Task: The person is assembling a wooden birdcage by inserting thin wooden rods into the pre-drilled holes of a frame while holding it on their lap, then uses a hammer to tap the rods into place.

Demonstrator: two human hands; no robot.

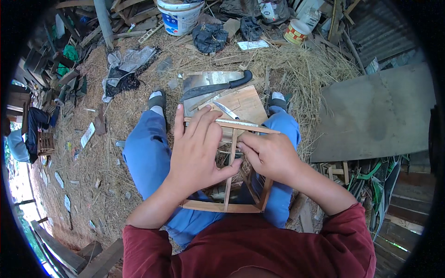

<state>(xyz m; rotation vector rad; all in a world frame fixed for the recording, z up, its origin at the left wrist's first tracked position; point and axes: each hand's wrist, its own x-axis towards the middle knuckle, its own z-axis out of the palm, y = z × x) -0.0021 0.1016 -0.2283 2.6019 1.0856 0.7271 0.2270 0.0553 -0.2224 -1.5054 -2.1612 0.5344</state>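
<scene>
A light wooden frame (222,206) with thin bars rests across my lap, between my knees. A narrow slat (229,183) runs from its near bar to its far bar (259,128). Over the frame's left side lies my left hand (198,143), fingers stretched out and thumb apart, gripping nothing. My right hand (269,153) is closed at the slat's right edge, just under the far bar. Its thumb and forefinger come together there; what they pinch, if anything, is hidden. Beyond the frame, a small knife (225,110) lies on a wooden board (248,102).
A machete (208,90) with a black handle lies on a metal sheet (192,83) between my feet. Farther off stand a white-and-blue bucket (178,21) and a small patterned tub (296,32). A large flat panel (375,116) is at right. Another person (34,129) sits far left.
</scene>
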